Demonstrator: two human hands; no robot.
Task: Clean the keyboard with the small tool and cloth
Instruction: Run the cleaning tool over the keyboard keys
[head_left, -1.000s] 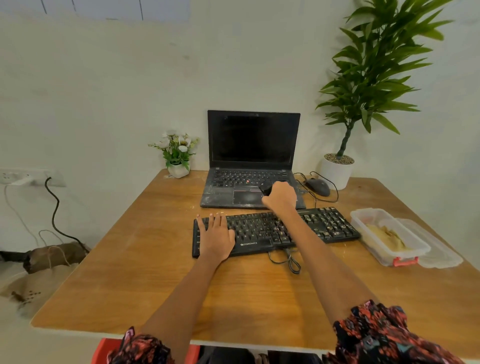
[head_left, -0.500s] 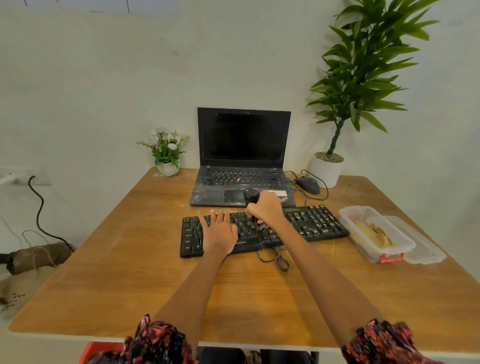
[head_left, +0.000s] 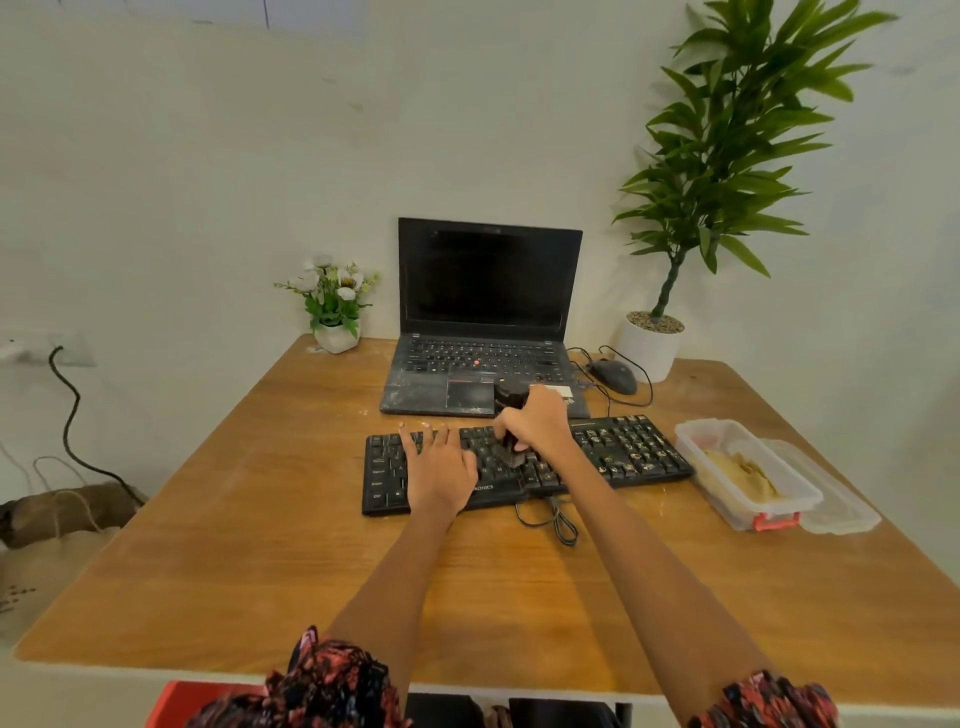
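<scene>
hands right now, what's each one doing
Left hand: open, flat on the keyboard.
Right hand: closed around the small black cleaning tool, its lower end on the keys.

Keyboard (head_left: 618, 457) front edge: white lettering "RONICS", start hidden by left hand (head_left: 441, 467).

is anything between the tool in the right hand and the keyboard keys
Nothing visible. The right hand grips the small dark tool, whose lower end is already down on the keys of the keyboard. The left hand lies flat on the keys beside it, clear of the tool.
</scene>
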